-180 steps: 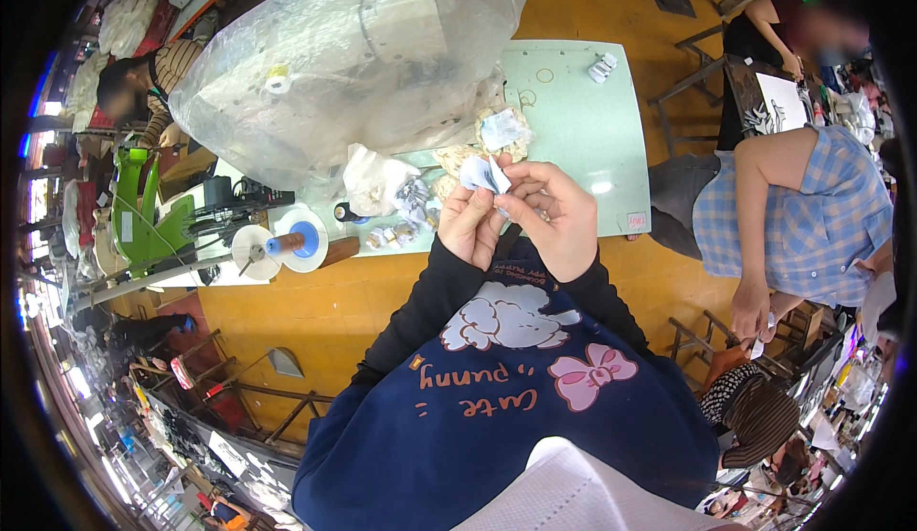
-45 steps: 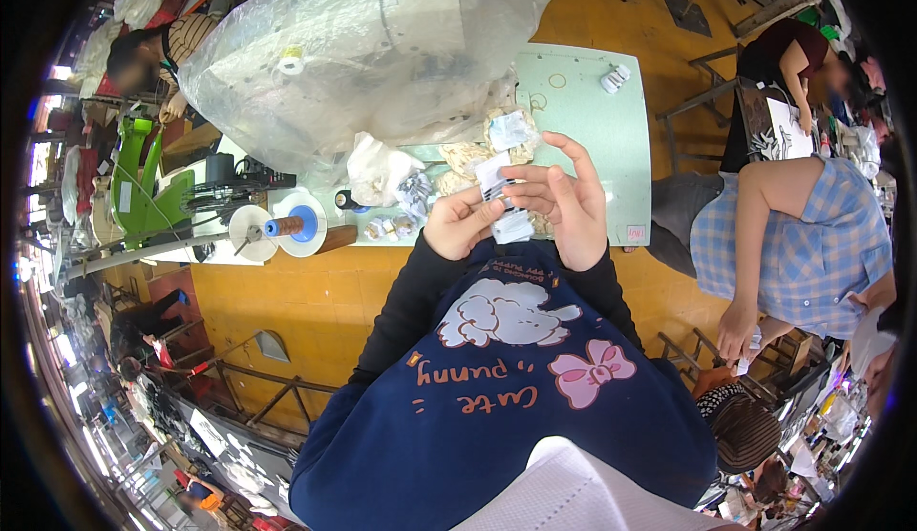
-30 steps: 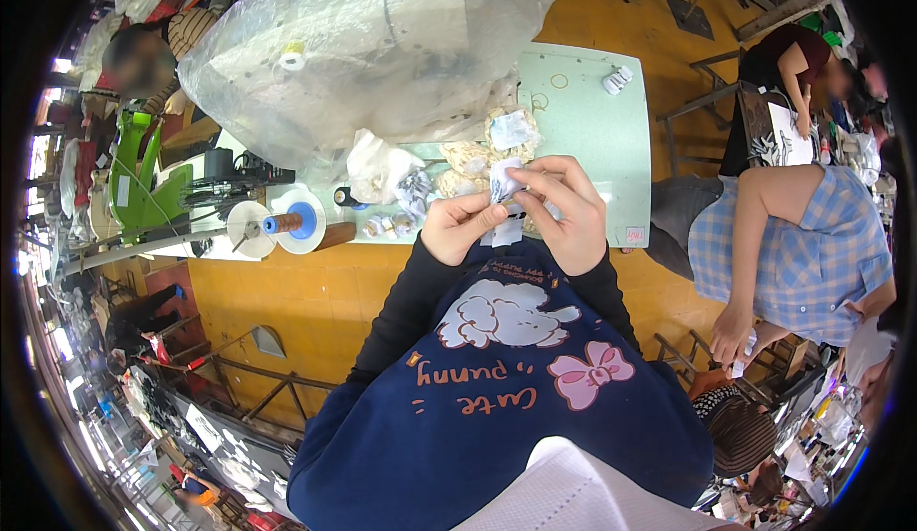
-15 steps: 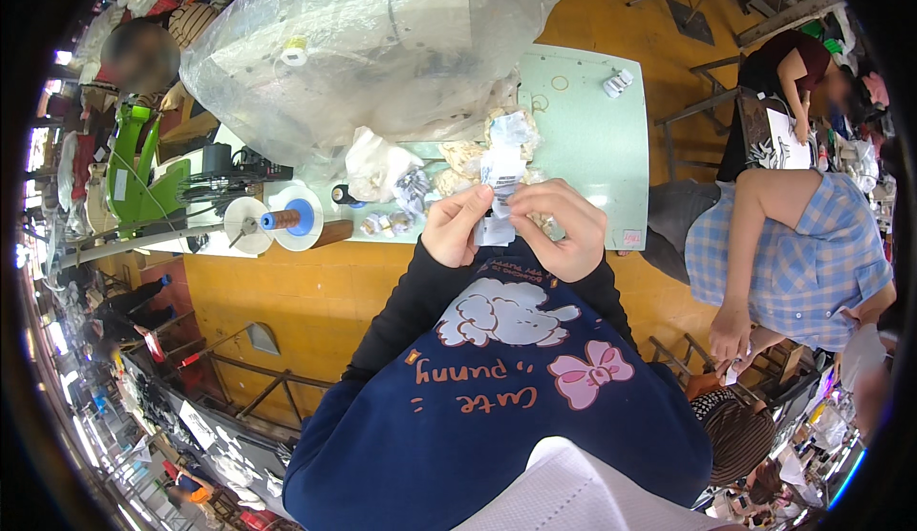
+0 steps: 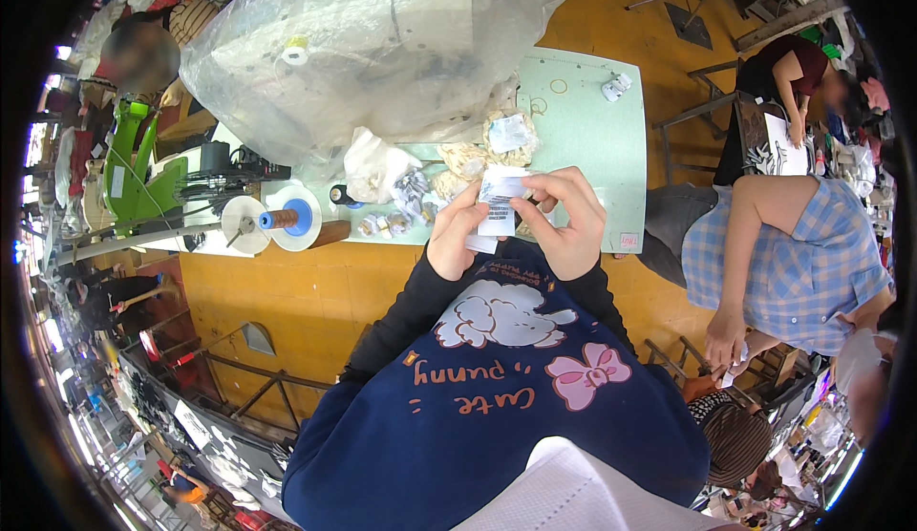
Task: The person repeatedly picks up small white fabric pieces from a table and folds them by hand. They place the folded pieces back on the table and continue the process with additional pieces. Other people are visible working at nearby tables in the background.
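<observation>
Just past the front edge of the table I hold a small white printed fabric label [image 5: 501, 210] between both hands. My left hand [image 5: 453, 235] pinches its left side, fingers closed. From the other side, my right hand [image 5: 569, 225] grips the upper right edge with thumb and fingers. Below the printed piece, another white piece [image 5: 480, 244] shows by the left fingers; whether the two are joined I cannot tell. Behind my hands lie clear bags of cream-coloured pieces [image 5: 462, 160], one topped by a pale paper slip [image 5: 509, 134].
On the pale green table [image 5: 597, 163] are a white plastic bag [image 5: 375, 161], a bundle of white labels [image 5: 616, 87] and a large clear plastic sheet [image 5: 382, 44]. A brown thread spool [image 5: 284, 219] stands left, near a green machine [image 5: 134, 163]. A person in a checked shirt [image 5: 793, 244] is on the right.
The label has come down and nearer to me, its printed face now spread between my fingers. My right fingers have shifted to its upper edge. The bagged pieces behind are more exposed.
</observation>
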`<state>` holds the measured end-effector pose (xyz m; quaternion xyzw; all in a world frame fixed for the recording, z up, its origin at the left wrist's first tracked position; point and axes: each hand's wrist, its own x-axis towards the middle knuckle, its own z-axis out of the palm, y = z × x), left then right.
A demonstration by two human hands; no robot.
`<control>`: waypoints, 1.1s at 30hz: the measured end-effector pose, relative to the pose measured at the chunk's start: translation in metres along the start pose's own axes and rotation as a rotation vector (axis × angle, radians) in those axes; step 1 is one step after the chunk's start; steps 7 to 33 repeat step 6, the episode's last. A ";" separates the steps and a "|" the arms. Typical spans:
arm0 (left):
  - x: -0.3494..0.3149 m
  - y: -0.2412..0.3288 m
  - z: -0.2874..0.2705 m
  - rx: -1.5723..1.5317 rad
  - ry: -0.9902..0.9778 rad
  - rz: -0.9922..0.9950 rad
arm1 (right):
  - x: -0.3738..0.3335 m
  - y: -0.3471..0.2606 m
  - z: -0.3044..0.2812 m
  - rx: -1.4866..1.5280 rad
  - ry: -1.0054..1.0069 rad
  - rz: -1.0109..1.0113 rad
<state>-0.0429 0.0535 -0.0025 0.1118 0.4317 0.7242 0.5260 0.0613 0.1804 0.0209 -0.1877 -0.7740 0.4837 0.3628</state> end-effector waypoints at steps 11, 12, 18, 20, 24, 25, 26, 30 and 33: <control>0.000 -0.001 -0.001 -0.006 0.019 -0.014 | 0.002 -0.002 -0.001 -0.014 -0.034 0.044; 0.000 -0.001 -0.001 -0.006 0.019 -0.014 | 0.002 -0.002 -0.001 -0.014 -0.034 0.044; 0.000 -0.001 -0.001 -0.006 0.019 -0.014 | 0.002 -0.002 -0.001 -0.014 -0.034 0.044; 0.000 -0.001 -0.001 -0.006 0.019 -0.014 | 0.002 -0.002 -0.001 -0.014 -0.034 0.044; 0.000 -0.001 -0.001 -0.006 0.019 -0.014 | 0.002 -0.002 -0.001 -0.014 -0.034 0.044; 0.000 -0.001 -0.001 -0.006 0.019 -0.014 | 0.002 -0.002 -0.001 -0.014 -0.034 0.044; 0.000 -0.001 -0.001 -0.006 0.019 -0.014 | 0.002 -0.002 -0.001 -0.014 -0.034 0.044; 0.000 -0.001 -0.001 -0.006 0.019 -0.014 | 0.002 -0.002 -0.001 -0.014 -0.034 0.044; 0.000 -0.001 -0.001 -0.006 0.019 -0.014 | 0.002 -0.002 -0.001 -0.014 -0.034 0.044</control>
